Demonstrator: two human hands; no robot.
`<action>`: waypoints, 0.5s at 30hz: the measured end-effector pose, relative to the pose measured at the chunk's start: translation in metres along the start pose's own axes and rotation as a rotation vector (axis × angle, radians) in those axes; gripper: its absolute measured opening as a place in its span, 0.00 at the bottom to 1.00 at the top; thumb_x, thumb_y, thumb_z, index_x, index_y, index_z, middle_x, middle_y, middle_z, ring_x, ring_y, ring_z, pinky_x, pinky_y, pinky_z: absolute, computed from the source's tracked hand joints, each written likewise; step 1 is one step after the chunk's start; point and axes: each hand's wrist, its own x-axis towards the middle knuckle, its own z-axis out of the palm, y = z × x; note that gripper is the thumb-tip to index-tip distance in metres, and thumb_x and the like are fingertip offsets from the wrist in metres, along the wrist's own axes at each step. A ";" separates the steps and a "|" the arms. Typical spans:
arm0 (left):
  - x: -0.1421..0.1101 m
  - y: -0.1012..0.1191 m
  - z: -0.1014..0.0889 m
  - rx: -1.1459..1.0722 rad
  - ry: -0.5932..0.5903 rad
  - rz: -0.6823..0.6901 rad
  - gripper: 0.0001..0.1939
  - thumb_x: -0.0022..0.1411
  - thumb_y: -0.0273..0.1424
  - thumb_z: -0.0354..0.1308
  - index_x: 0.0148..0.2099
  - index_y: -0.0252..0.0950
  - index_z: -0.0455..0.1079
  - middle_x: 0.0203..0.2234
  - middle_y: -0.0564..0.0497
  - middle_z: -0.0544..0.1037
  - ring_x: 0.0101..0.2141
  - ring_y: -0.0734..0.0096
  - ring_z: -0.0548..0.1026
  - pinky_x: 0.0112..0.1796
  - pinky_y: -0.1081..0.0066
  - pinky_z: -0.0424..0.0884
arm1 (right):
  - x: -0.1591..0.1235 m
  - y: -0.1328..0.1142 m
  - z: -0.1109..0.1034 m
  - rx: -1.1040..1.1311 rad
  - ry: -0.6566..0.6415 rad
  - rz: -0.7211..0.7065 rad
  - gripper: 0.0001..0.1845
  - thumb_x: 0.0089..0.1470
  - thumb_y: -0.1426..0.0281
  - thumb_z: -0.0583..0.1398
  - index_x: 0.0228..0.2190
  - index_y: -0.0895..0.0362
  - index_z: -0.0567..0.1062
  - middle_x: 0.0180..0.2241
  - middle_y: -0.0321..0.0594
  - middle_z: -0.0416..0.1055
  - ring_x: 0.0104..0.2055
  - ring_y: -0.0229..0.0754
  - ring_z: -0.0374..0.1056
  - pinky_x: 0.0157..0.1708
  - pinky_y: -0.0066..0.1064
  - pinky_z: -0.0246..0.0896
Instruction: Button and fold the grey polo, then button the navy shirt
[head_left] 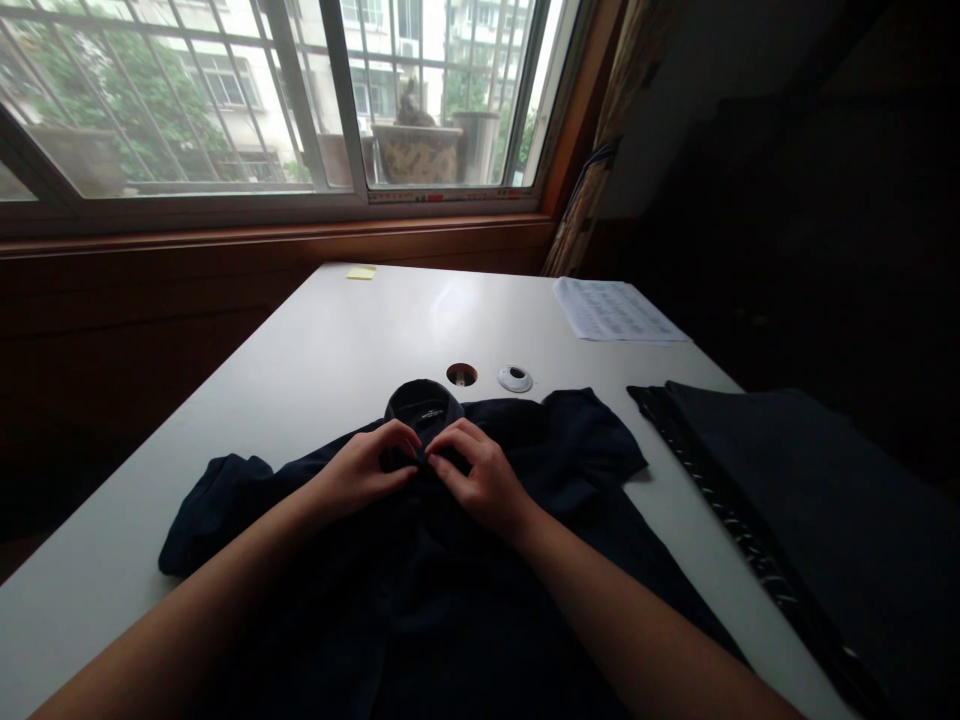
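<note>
A dark navy short-sleeved shirt (420,600) lies front up on the white table, its collar (424,393) toward the window and its sleeves spread to either side. Just below the collar, my left hand (375,458) pinches the front edge of the shirt between thumb and fingers. My right hand (476,468) pinches the fabric at the same spot, its fingertips almost meeting those of the left. Whatever small part lies between the fingertips is hidden. A pale printed label shows inside the collar.
On the white table (247,400) are a round cable hole (462,375), its white cover ring (515,378), printed papers (619,310) and a yellow sticky note (361,272). Dark folded fabric (810,480) lies along the right side. A barred window (360,197) stands behind.
</note>
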 end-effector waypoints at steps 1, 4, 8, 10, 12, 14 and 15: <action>0.000 0.000 0.000 0.001 0.001 0.000 0.11 0.62 0.32 0.62 0.47 0.38 0.69 0.40 0.51 0.78 0.40 0.67 0.77 0.41 0.69 0.72 | 0.000 0.000 0.000 -0.002 -0.002 0.001 0.06 0.58 0.76 0.61 0.36 0.53 0.76 0.37 0.38 0.69 0.41 0.42 0.70 0.44 0.35 0.66; 0.000 -0.002 0.000 -0.007 -0.001 0.007 0.11 0.62 0.32 0.61 0.46 0.38 0.70 0.40 0.51 0.78 0.39 0.67 0.77 0.41 0.69 0.72 | 0.001 -0.001 0.000 -0.006 -0.002 -0.001 0.07 0.58 0.76 0.60 0.37 0.53 0.76 0.37 0.39 0.69 0.41 0.42 0.69 0.44 0.35 0.66; -0.001 -0.001 -0.001 -0.020 -0.011 0.008 0.10 0.62 0.32 0.61 0.47 0.38 0.70 0.39 0.51 0.79 0.39 0.67 0.77 0.41 0.70 0.72 | 0.001 0.000 0.000 -0.008 0.003 -0.005 0.07 0.58 0.76 0.60 0.37 0.53 0.76 0.37 0.39 0.69 0.41 0.42 0.69 0.44 0.35 0.66; -0.001 0.001 -0.002 -0.023 -0.012 0.009 0.10 0.62 0.33 0.61 0.47 0.38 0.71 0.39 0.51 0.79 0.38 0.67 0.77 0.41 0.70 0.72 | 0.000 0.000 0.000 -0.012 0.004 -0.002 0.07 0.58 0.76 0.60 0.37 0.53 0.76 0.37 0.39 0.69 0.41 0.42 0.69 0.45 0.35 0.66; -0.001 0.003 -0.003 -0.032 -0.013 0.006 0.10 0.63 0.33 0.61 0.46 0.37 0.71 0.39 0.50 0.79 0.38 0.67 0.77 0.41 0.69 0.72 | -0.001 0.000 0.000 -0.011 0.003 -0.002 0.08 0.58 0.76 0.60 0.37 0.53 0.76 0.38 0.39 0.69 0.42 0.42 0.69 0.45 0.35 0.66; 0.000 0.005 -0.003 -0.048 -0.013 -0.008 0.10 0.63 0.34 0.61 0.46 0.37 0.72 0.39 0.50 0.79 0.38 0.67 0.77 0.41 0.69 0.72 | -0.001 0.000 0.000 -0.006 0.000 -0.002 0.08 0.58 0.77 0.60 0.37 0.53 0.76 0.38 0.39 0.69 0.42 0.42 0.69 0.46 0.35 0.66; 0.000 0.005 -0.003 -0.055 -0.014 -0.019 0.10 0.62 0.34 0.61 0.45 0.37 0.72 0.38 0.50 0.79 0.38 0.67 0.77 0.40 0.69 0.72 | -0.001 0.000 0.000 -0.005 -0.002 -0.002 0.08 0.58 0.77 0.60 0.37 0.53 0.76 0.38 0.39 0.69 0.42 0.42 0.69 0.46 0.35 0.66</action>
